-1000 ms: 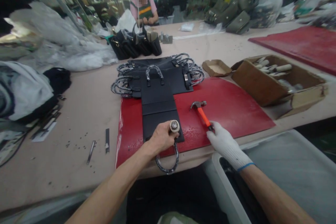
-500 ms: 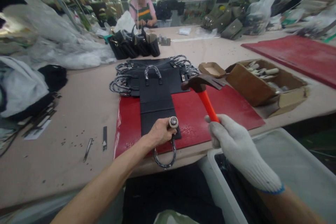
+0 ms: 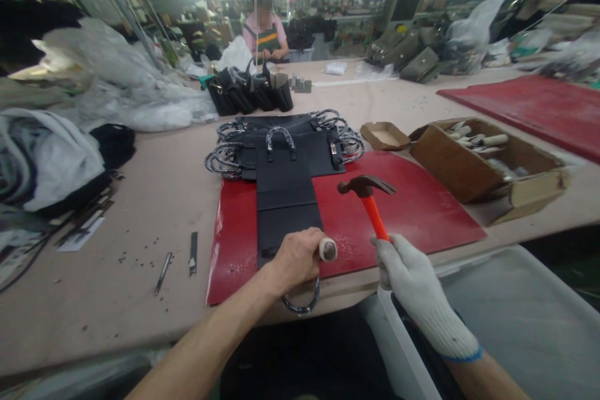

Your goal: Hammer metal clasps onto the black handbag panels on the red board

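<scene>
— where's the punch (image 3: 328,250)?
— my left hand (image 3: 297,257) fists it onto the black panel (image 3: 285,200), on the red mat (image 3: 422,212). gloved right hand (image 3: 405,269) grips the hammer (image 3: 372,209), raised. i'd hold it plumb, strike square.

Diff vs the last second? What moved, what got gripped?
The gloved right hand lifted the orange-handled claw hammer off the red cutting mat, raised it high, then brought it partway down. The bare left hand kept gripping the round-topped punch, now tilted rightward, on the black leather panel. Panel and mat stayed put.
</scene>
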A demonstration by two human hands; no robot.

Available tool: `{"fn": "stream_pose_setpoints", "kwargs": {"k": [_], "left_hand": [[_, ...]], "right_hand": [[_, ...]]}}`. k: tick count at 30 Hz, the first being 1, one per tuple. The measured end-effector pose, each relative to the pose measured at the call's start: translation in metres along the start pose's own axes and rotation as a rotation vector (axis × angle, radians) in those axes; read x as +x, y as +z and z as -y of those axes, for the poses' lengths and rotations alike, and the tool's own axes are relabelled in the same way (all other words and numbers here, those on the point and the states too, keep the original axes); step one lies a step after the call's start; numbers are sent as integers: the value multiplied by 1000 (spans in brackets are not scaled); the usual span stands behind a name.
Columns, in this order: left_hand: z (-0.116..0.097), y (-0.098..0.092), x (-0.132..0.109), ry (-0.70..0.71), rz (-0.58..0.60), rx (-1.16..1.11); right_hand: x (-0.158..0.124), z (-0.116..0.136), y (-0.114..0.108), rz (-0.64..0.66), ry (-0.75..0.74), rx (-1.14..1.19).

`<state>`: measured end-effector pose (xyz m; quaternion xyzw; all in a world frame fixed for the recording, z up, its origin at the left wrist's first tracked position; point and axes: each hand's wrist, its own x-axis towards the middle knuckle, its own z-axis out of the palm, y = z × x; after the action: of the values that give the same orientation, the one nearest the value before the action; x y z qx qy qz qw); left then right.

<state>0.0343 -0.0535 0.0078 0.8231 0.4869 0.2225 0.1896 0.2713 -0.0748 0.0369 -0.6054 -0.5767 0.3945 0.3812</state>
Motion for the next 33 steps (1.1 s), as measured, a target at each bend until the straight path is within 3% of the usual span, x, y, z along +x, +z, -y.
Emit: {"fn": "stream_pose_setpoints", "kwargs": {"k": [2, 6, 8, 12, 21, 26, 33], "left_hand": [[-14, 8, -6, 109, -16, 219], [-25, 31, -20, 252, -241, 492], [-23, 37, -25, 291, -314, 506], [-18, 36, -31, 310, -342, 467], [-18, 35, -29, 289, -353, 419], [-9, 34, -28, 147, -305, 193], [26, 30, -18, -185, -462, -350]], "right_hand": [[2, -19, 2, -46, 90, 84], [2, -46, 2, -95, 245, 229], [1, -57, 1, -114, 298, 238], [-1, -68, 0, -141, 329, 164], [5, -62, 2, -152, 378, 67], [5, -64, 1, -128, 445, 83], [3, -65, -1, -89, 432, 28]]}}
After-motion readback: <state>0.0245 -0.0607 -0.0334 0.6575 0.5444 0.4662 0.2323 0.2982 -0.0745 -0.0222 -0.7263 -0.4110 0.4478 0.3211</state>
